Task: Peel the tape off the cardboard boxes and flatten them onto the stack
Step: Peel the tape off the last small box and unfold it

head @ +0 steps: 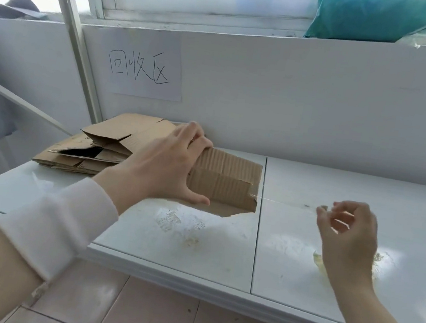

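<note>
My left hand grips the box; right of the box, my right hand pinches the taut tape. Risk: the thin strip may snap or tear cardboard if jerked.

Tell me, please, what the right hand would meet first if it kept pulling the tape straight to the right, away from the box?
Probably nothing: the right hand holds the tape strip above bare white table, and the way right looks free to the frame edge.

The table lies bare right of the box, except for a tape strand stretched from the box corner to the right hand. The stack fills the left end; the wall closes off the back.
</note>
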Motion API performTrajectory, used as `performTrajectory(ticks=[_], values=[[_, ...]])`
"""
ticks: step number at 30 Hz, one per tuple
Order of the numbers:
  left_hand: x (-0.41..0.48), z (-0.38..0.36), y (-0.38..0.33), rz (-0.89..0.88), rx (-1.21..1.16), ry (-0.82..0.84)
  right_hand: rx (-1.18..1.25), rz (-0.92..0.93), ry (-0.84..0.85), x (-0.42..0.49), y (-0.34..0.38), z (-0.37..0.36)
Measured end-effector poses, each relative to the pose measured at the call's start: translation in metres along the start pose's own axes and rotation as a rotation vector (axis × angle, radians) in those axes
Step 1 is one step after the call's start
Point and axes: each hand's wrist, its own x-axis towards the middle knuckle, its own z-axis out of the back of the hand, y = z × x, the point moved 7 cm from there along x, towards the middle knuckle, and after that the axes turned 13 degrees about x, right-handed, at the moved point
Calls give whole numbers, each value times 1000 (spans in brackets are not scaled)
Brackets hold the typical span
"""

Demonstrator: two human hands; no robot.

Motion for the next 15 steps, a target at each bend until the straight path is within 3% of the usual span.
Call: performTrajectory(ticks=[6,12,15], values=[[-14,-5,-13,151,-190,-136,6,10,86,0,38,-36],[-16,-3,-26,195,-153,-280,196,-21,219,-16,57,-62],[-15,-1,-27,222,-115,-280,45,42,279,-20,62,-66]])
